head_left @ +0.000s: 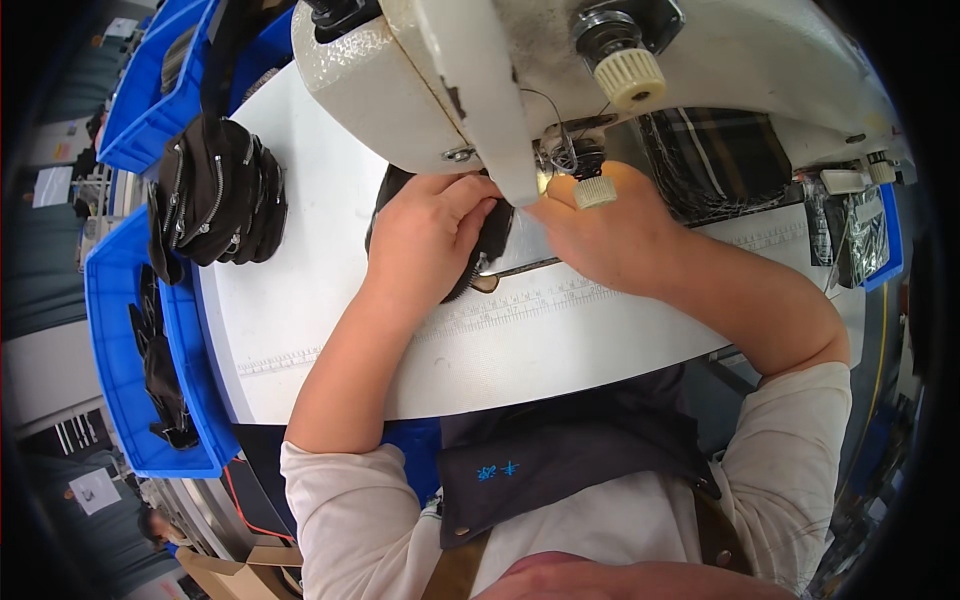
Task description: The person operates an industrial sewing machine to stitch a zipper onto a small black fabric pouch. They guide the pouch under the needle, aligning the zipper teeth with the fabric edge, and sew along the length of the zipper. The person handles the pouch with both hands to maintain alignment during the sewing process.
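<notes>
On the white sewing machine bed, my left hand (425,228) has its fingers curled and pressed together on a black fabric piece (492,238) with a zipper along its edge. The fabric lies just left of the needle area of a sewing machine (400,85), and part of it is covered by my hand. My right hand (612,238) rests close to the needle on the other side. Its fingertips are hidden behind the machine head and a cream knob (595,191), so I cannot see what they touch. A small light glows there.
A stack of black zippered pieces (222,195) stands at the left of the white table (300,325). Blue bins (215,425) hold more dark pieces beyond the left edge. Dark striped fabric pieces (715,155) lie behind my right hand. A ruler strip (530,308) crosses the table.
</notes>
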The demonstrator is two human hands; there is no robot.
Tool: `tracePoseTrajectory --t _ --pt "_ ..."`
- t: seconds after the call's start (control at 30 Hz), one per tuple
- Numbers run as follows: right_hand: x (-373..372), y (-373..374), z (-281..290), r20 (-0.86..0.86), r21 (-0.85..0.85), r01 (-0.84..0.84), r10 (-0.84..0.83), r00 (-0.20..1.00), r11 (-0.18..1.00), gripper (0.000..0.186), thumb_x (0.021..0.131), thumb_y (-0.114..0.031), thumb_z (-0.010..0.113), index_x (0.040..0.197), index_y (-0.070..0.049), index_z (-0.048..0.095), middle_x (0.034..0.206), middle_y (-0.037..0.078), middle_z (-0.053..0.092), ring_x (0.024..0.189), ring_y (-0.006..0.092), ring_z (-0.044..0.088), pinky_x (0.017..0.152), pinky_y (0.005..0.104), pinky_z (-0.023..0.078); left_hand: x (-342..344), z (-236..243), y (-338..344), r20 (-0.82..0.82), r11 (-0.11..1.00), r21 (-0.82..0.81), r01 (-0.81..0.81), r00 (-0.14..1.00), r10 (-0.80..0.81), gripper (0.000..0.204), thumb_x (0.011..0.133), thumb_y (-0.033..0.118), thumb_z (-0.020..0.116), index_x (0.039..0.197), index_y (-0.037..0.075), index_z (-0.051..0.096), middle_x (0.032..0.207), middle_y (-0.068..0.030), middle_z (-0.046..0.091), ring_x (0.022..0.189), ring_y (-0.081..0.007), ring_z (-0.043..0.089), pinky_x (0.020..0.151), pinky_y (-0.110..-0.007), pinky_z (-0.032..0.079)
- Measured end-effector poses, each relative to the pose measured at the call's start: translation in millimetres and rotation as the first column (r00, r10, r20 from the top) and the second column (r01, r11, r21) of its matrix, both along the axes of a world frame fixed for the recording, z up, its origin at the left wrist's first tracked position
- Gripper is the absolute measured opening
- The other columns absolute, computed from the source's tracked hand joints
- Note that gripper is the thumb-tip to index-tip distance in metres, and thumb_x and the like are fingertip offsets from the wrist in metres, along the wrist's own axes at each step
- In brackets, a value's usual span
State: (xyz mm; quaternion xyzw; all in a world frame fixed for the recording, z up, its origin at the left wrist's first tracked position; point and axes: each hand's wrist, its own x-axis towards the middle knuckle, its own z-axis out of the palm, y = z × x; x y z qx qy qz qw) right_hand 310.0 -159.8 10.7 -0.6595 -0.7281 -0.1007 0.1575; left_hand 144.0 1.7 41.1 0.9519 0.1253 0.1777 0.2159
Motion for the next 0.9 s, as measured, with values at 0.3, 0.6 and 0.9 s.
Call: tracePoseTrajectory --t 0.3,0.6,0.9 --pt "-5 -6 4 0.037 -0.023 -0.074 0.075 0.996 0.997 0.048 0.081 -0.016 0.074 0.129 -0.012 0.071 0.094 -0.001 0.058 0.090 0.0159 0.064 0.066 0.0333 0.053 -3 -1 -9 0.011 0.994 0.110 -0.011 1.000 0.010 0.021 0.092 0.006 0.072 0.112 0.011 0.076 0.102 -0.0070 0.075 0.083 -0.0297 0.072 0.071 -0.039 0.056" --pt "-6 -7 6 0.054 -0.043 -0.072 0.074 0.996 0.996 0.047 0.083 -0.016 0.073 0.129 -0.010 0.071 0.094 -0.001 0.059 0.088 0.0165 0.064 0.067 0.0330 0.053 1 -1 -10 -0.035 0.985 0.144 -0.091 0.995 0.097 0.020 0.095 0.010 0.070 0.112 0.012 0.078 0.106 -0.0054 0.075 0.084 -0.0304 0.072 0.071 -0.039 0.057" --pt "-2 -4 9 -0.082 -0.048 -0.114 0.109 0.991 0.992 0.039 0.085 -0.010 0.067 0.123 -0.002 0.072 0.083 0.006 0.070 0.080 0.0261 0.067 0.069 0.0393 0.055 3 0 -17 -0.019 0.991 0.095 -0.095 0.995 0.098 0.016 0.091 0.013 0.073 0.105 0.008 0.079 0.111 -0.0069 0.075 0.089 -0.0282 0.074 0.078 -0.038 0.060"
